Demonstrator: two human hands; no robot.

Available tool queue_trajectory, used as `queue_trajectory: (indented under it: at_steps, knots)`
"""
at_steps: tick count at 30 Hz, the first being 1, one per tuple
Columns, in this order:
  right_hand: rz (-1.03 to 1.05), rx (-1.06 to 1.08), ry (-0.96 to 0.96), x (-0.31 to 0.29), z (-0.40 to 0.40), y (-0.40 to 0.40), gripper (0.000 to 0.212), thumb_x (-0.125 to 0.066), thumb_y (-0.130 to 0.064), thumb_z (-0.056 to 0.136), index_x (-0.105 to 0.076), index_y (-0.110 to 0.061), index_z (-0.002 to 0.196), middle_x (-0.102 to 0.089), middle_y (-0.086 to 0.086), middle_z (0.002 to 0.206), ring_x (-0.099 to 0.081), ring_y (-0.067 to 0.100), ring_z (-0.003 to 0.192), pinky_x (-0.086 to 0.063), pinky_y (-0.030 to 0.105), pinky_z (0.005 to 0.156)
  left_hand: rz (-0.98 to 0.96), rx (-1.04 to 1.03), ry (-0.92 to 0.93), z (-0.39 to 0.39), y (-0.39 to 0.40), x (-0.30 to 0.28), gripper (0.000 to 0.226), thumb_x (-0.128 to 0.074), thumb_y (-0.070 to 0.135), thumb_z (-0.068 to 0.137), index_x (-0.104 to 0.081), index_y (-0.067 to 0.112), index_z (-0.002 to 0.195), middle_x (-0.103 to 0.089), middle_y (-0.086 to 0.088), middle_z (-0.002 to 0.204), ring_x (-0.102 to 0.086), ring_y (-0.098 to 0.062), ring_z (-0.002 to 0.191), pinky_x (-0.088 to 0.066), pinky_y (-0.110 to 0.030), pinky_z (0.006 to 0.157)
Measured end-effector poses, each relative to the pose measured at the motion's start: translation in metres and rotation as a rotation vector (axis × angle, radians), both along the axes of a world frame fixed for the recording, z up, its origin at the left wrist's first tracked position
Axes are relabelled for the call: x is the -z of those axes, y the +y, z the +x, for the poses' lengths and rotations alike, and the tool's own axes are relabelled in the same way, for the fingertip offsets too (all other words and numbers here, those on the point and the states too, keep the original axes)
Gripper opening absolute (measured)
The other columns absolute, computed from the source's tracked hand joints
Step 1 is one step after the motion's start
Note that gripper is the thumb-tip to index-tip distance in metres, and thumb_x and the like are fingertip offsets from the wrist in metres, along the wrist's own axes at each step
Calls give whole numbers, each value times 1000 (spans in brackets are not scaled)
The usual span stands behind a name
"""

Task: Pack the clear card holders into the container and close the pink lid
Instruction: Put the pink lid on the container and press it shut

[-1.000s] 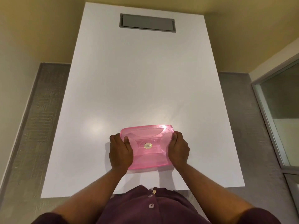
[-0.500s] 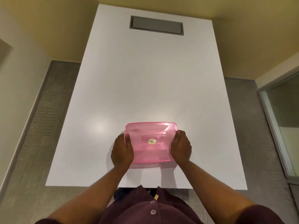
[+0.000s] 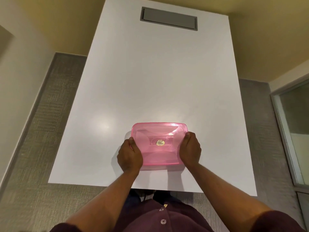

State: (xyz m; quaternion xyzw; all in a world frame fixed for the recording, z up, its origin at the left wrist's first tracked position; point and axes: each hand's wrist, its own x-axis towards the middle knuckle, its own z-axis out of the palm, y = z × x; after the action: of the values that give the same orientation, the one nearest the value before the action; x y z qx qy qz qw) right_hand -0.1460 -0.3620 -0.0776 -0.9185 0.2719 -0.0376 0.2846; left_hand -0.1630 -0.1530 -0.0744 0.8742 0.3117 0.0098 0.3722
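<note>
A container with a translucent pink lid [image 3: 159, 141] rests on the white table [image 3: 158, 81] near its front edge. The lid lies flat over the container and carries a small gold sticker at its centre. My left hand [image 3: 129, 154] grips the container's left side with the thumb on the lid's edge. My right hand [image 3: 190, 149] grips its right side the same way. The container's body and whatever lies inside are hidden under the lid; no clear card holders show.
A grey rectangular hatch [image 3: 168, 18] is set into the far end of the table. Grey carpet lies on both sides of the table. A glass panel with a metal frame [image 3: 291, 131] stands at the right.
The container and both hands sit slightly further from the table's front edge than a second ago, and my view has pulled back. The grip on both sides is unchanged.
</note>
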Motion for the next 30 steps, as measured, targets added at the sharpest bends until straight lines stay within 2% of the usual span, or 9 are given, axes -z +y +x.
queue_trajectory:
  at_steps: [3,5,8,13,18,23,30]
  knots:
    - [39,4,32,-1,0,-2,36,-31,-28,110,-62,-11,112,-72,12,106,-66,37,97,-43,36,80,-21,14,8,-1,2,4,55,-23,47,103,-63,13,89,-71,-9,87,-65,-33,81,-47,-36,68]
    - [92,19,68,-3,0,-2,37,-30,-29,110,-61,-11,115,-72,13,110,-65,37,101,-44,38,83,-66,27,21,0,3,6,63,-18,54,101,-66,13,97,-72,-10,95,-66,-34,90,-52,-40,77]
    - [208,28,104,-7,-1,-2,39,-29,-32,110,-60,-11,120,-71,15,114,-63,39,105,-43,40,86,-169,92,76,2,6,0,63,-19,54,102,-66,14,105,-72,-13,104,-64,-37,101,-46,-39,85]
    - [323,-32,27,-11,-9,1,39,-31,-35,111,-61,-13,123,-71,10,113,-64,34,103,-44,36,85,-273,102,178,13,9,-16,60,-19,50,104,-61,13,127,-65,-18,127,-56,-39,120,-40,-43,102]
    - [408,12,47,-16,5,0,38,-33,-34,110,-60,-12,125,-67,5,109,-63,32,104,-42,35,85,-302,140,205,39,10,-28,59,-20,49,104,-55,15,137,-59,-17,137,-51,-38,128,-36,-42,107]
    - [452,32,59,-27,40,-5,37,-36,-31,109,-58,-10,132,-68,11,118,-62,33,109,-43,36,88,-326,182,223,79,9,-37,60,-18,50,104,-51,16,140,-57,-16,140,-49,-38,130,-35,-43,109]
    - [436,17,63,-37,107,-11,39,-36,-28,109,-53,-7,137,-65,17,129,-59,39,119,-45,43,100,-379,147,230,143,4,-42,60,-19,49,104,-49,13,142,-54,-19,142,-47,-39,132,-35,-44,112]
